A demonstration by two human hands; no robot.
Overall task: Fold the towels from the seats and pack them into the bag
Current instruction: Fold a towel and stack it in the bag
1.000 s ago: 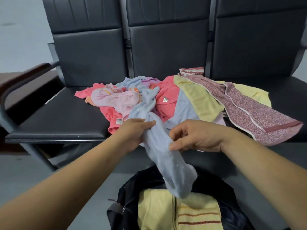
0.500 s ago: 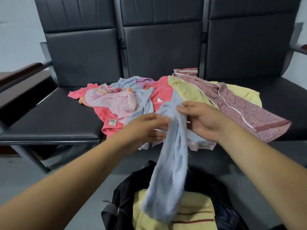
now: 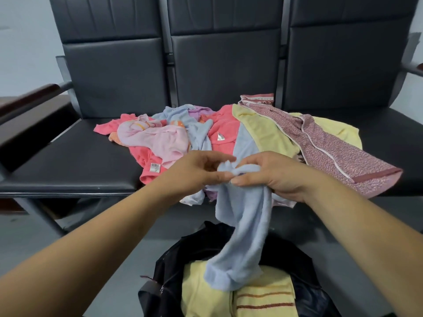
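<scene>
Left grip [image 3: 199, 173] and right grip [image 3: 278, 177] are pinching the blue towel [image 3: 246, 227] — it is dangling over the bag [image 3: 170, 261].

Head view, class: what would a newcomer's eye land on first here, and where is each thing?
A light blue towel hangs mid-frame, pinched at its top by the left hand and right hand, its tail drooping over the open black bag below. Behind it, a bright pile of towels sprawls across the black seats.
</scene>
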